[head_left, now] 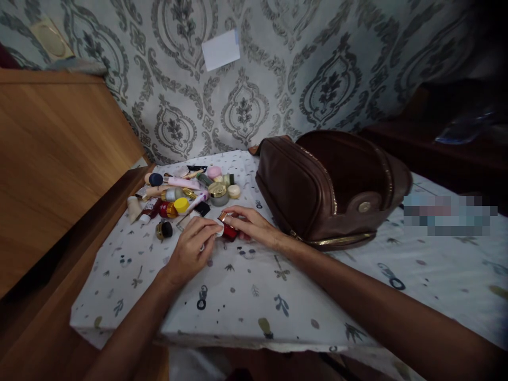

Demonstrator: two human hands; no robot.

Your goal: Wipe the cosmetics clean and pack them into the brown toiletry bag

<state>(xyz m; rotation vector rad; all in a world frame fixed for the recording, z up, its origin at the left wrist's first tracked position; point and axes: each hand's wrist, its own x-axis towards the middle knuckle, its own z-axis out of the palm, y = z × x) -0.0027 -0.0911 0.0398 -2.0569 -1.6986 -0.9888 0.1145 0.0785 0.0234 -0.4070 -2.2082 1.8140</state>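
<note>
My right hand (254, 226) is closed around a small red bottle (229, 233) with a gold top, close to the tabletop. My left hand (190, 247) pinches a small white piece that looks like a cotton pad or folded tissue (219, 228), held against the bottle's side. Just beyond my left hand lies a small black case (202, 209). A dark little jar (164, 230) stands to the left of that hand. To the right of my right hand sits a large brown leather bag (293, 185), its top unzipped; its inside is too dark to make out.
Several cosmetics are crowded at the back left, among them a yellow-capped container (181, 205), a gold-lidded jar (218, 194) and a pink tube (182, 182). A patterned white cloth (254, 296) covers the table. Wooden furniture (59, 169) borders the left, patterned wallpaper the back.
</note>
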